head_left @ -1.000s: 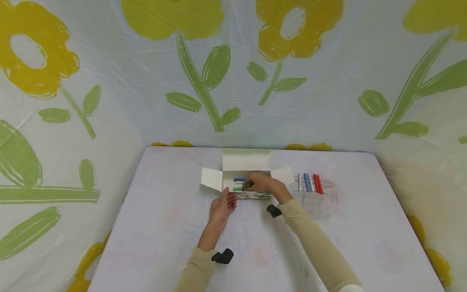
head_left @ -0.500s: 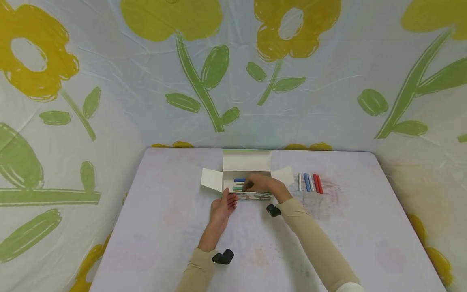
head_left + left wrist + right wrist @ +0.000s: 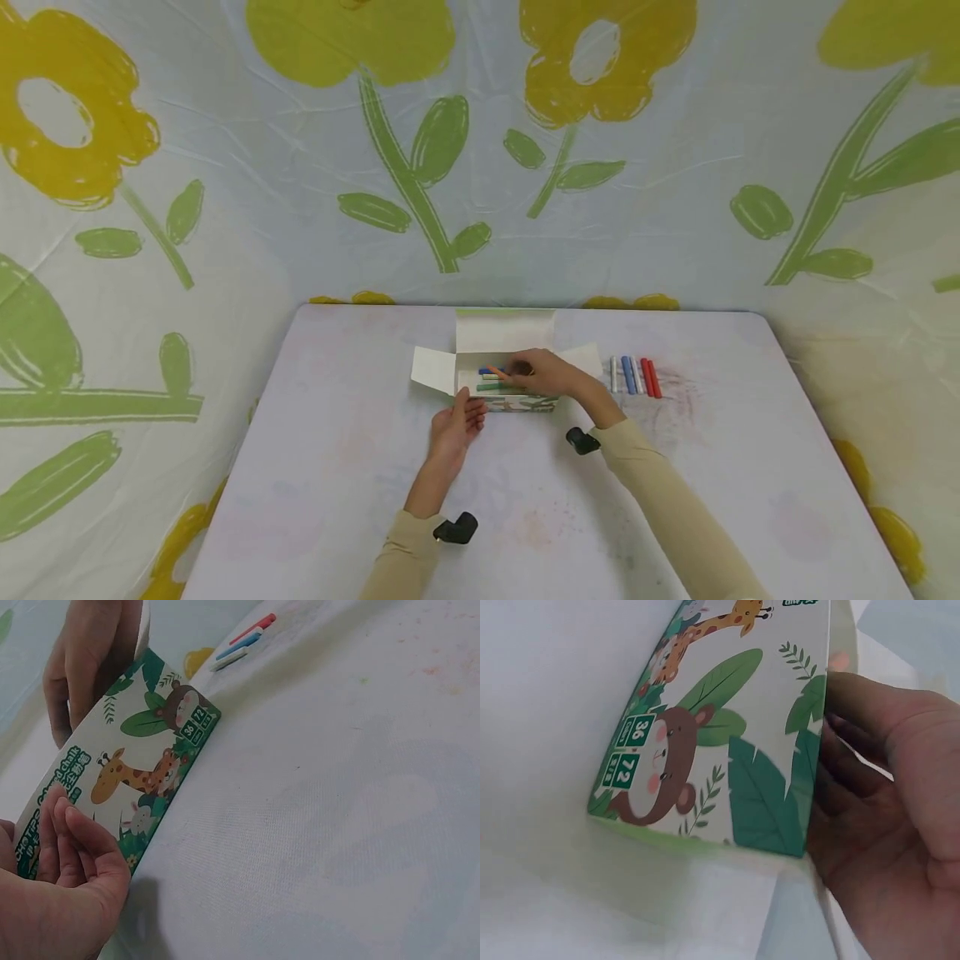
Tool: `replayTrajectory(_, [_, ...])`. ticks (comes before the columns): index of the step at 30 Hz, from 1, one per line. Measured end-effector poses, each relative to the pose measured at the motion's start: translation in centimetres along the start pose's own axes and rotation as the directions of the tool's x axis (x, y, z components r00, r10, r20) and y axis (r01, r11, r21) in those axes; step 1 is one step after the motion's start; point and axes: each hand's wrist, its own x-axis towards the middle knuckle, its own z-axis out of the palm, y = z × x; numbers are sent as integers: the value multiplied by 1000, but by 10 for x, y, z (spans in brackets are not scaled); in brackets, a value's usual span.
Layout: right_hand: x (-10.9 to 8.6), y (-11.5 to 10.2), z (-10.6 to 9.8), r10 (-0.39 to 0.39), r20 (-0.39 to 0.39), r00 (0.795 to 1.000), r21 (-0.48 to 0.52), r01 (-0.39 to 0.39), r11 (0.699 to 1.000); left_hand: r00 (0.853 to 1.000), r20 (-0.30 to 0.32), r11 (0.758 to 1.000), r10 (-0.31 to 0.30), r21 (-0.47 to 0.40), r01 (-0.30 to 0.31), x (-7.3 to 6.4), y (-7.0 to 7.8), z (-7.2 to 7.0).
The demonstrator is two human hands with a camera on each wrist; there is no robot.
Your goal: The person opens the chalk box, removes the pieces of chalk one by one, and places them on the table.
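Orange, slender chalk stick (image 3: 497,372), pinched in the right hand (image 3: 546,372) in or just over the open, animal-printed, green-and-white cardboard box (image 3: 522,403), might get knocked and snap if the left hand (image 3: 452,427), resting loosely relaxed against the front, lets the box slide

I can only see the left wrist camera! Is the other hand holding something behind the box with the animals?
Observer: Yes, the right hand is pinching an orange chalk.
Operator: Ooh! Are there more chalks inside the box?
Observer: Yes, in the box I can see more, including a blue chalk and a green chalk.
Operator: And where's the lid?
Observer: It's open: the lid is on the far side of the box.
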Motion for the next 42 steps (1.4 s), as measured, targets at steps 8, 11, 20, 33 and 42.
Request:
replayTrajectory(8, [-16, 2, -8, -47, -168, 985, 54, 56, 997, 1000, -1, 1000, -4, 9, 4, -1, 1, 1])
replayTrajectory(11, [-23, 0, -14, -39, -221, 974, 81, 58, 995, 1000, -7, 1000, -3, 10, 3, -2, 0, 2])
replayTrajectory(20, [-48, 4, -32, 13, -338, 941, 196, 57, 979, 1000, -4, 1000, 4, 24, -4, -2, -1, 0])
replayTrajectory(33, [-98, 13, -59, 154, -412, 898, 369, 10, 929, 1000, -17, 999, -1, 35, 1, 0, 1, -2])
replayTrajectory(42, [-130, 28, -62, 255, -454, 854, 418, -49, 907, 1000, -8, 999, 0, 44, 0, 2, -1, -2])
